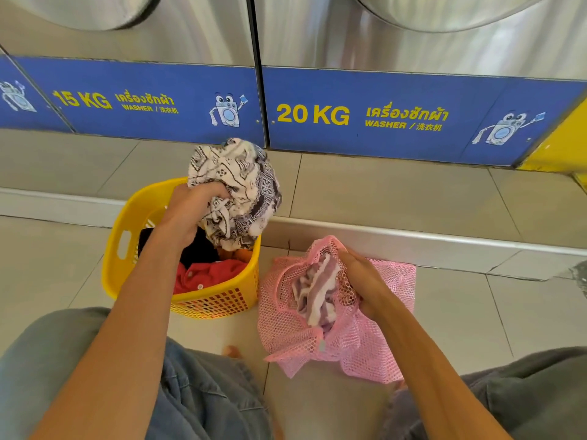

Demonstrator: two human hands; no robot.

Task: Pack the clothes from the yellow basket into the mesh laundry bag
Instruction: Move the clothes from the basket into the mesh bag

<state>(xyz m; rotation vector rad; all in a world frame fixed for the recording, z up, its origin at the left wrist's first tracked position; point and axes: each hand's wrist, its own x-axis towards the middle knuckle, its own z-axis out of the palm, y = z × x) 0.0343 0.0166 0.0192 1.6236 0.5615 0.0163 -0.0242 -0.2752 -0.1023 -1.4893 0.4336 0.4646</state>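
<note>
Above the yellow basket point(139, 204), on the left side of the view, sits the left hand point(190, 211), fingers curled tight into a bunched cream garment with dark print point(235, 188), lifted clear of the rim and hanging over the basket's far right corner. Down and to the right of that bundle, on the floor tiles point(444, 312) just beside the basket's right wall, lies the pink mesh laundry bag point(374, 350), its mouth turned up and toward the basket. Gripped at the right edge of that mouth by the right hand point(365, 281), fingers closed on a fold of mesh and pulling the opening wide. Already inside, showing through the gap, a purple-and-white striped piece point(317, 290). Still in the basket: a red garment with white buttons point(203, 274), something black point(197, 249) beneath the wrist, and a scrap of orange near the right wall. Key relation for the coming move, as judged: bag mouth to the right of and lower than the held bundle, so a short swing rightward and down across the basket rim, then a push into the gap left of the right hand's fingers. Bundle looks wider than the opening as held, with loose cloth trailing below the fist; likely to snag on the mesh edge unless fed in trailing end first. Left hand nearer the clothes, right hand nearer the bag, so no swap called for. Behind, blue panels point(158, 100) along the washers point(413, 33), marked 15 KG and 20 KG.
</note>
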